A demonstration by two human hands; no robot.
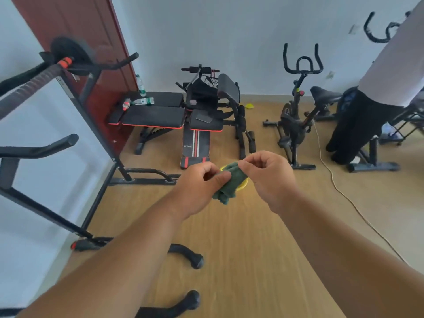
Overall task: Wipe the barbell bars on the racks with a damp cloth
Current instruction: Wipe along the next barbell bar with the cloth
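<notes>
Both hands are working a green cloth [228,182] out in front of the body, above the wooden floor [241,237]. The left hand [199,187] is pinching one side of the cloth between thumb and curled fingers, while the right hand [267,174] is pinching its upper corner, probably to unfold or refold it into a usable pad before wiping. Something yellow [243,185] is showing just behind the cloth; I cannot tell what it is. The barbell bar [29,88] is resting on its rack [96,125] well to the left of the cloth, an orange collar [65,62] near its far end, not yet touched. Beyond the cloth, a weight bench [156,115] is carrying water bottles [143,97].
</notes>
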